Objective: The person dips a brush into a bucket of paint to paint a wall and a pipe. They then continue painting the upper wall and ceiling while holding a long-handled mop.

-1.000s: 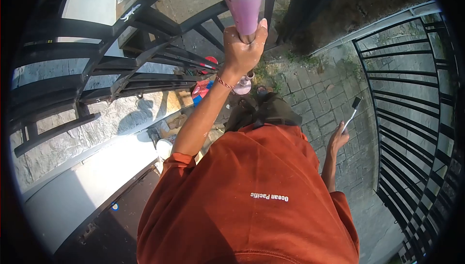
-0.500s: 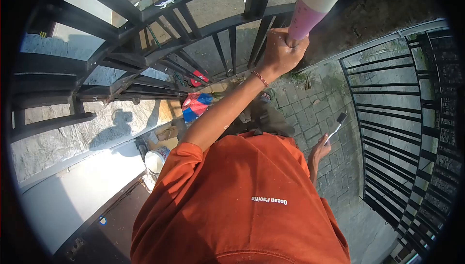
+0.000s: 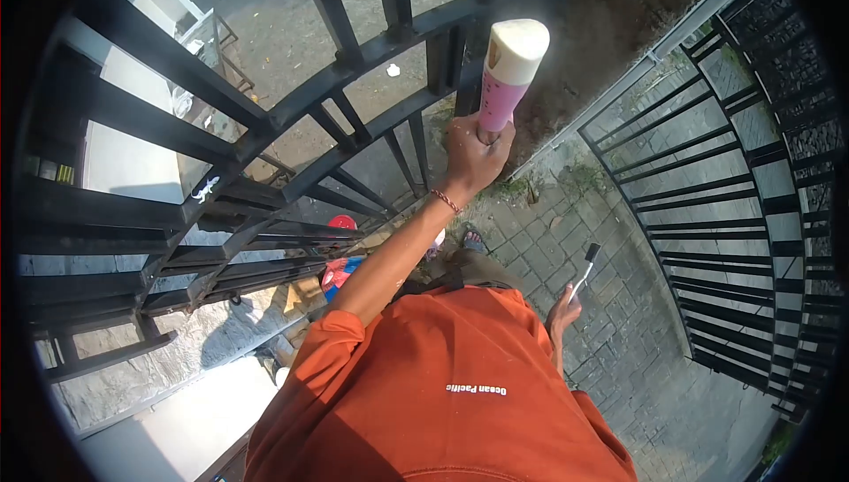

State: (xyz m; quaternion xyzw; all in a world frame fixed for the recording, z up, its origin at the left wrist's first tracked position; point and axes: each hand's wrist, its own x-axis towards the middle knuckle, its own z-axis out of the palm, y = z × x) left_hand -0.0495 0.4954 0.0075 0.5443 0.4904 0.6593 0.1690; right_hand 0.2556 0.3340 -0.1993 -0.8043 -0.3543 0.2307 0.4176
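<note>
My left hand (image 3: 478, 155), with a braided band at its wrist, reaches forward beside the black gate. Its fingers wrap round the narrow lower end of a pink bottle-like object (image 3: 506, 97) with a wide cream top (image 3: 520, 42). Dark spots dot the pink part, and I cannot make out its exact kind. Low at my right side, my right hand (image 3: 562, 312) grips a small brush (image 3: 582, 279) by its pale handle. The dark brush head points up and away from the hand, over the paving.
Black metal gate bars (image 3: 292, 186) stand close on my left, with a white lizard-shaped ornament (image 3: 205, 188) on them. Another barred fence (image 3: 707, 208) runs along the right. Paving bricks (image 3: 610, 332) lie underfoot. A red-and-blue item (image 3: 340, 277) sits low by the gate.
The view has shifted, with more of the gate and ground beyond showing. My left hand and the pink object now appear lower and further left. Both hands keep their hold.
</note>
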